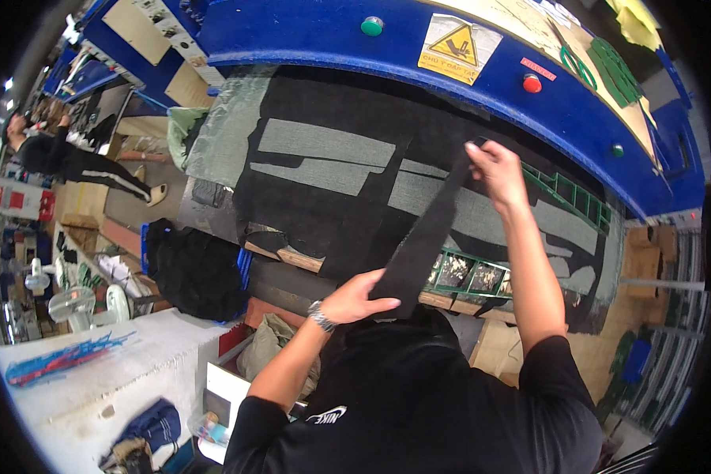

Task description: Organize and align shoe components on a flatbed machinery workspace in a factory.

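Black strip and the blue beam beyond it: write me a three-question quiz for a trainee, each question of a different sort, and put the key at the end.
1. True or false: the left hand and the right hand both hold the black strip.

2. Which colour is the round button just right of the yellow triangle sign on the blue beam?
a) green
b) red
c) white

3. Fill in the gap: the silvery band circles the person's ____ wrist.

Key: 1 true; 2 b; 3 left.
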Demonstrator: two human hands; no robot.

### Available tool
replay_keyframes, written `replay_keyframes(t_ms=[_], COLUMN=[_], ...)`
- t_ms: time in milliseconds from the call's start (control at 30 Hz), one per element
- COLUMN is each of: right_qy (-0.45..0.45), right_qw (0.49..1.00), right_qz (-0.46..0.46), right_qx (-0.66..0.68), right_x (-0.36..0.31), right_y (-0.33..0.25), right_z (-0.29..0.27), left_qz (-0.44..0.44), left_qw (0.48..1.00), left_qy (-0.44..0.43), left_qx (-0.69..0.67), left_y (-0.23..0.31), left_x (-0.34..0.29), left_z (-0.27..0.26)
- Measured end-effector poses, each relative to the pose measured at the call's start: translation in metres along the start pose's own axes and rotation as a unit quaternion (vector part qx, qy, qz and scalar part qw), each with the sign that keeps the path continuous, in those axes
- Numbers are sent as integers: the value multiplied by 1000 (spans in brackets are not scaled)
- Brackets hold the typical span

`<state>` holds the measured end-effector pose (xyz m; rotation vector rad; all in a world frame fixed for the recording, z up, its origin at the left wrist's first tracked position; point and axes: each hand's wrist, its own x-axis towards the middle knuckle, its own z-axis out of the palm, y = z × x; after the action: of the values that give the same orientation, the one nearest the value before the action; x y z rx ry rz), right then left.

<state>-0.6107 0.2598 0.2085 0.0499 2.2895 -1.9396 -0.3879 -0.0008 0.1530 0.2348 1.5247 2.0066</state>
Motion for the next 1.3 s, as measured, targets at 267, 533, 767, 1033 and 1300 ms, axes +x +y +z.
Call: replay_keyframes(t_ms=[267,533,767,1033,1300], right_qy=[-1,53,58,1,7], right_qw=[998,965,967,920,973], right_qz=[50,-31,-13,33,-17], right_qx=[-36,-255,-246,-391,-229], right_x=[61,102,103,110,92], right_y=[76,91,93,64,81], right_z=[91,110,116,117,111], left_qz=[-68,-162,-270,-222,-154], left_qw=[991,973,932,872,916], left_qy=[99,164,225,305,188], left_qx=[-67,-28,89,311,320], left_y=[-41,-73,-74,15,3], left_x=[-79,-89,-107,-52,-20], left_z=[-70,-96,-102,-104,-123])
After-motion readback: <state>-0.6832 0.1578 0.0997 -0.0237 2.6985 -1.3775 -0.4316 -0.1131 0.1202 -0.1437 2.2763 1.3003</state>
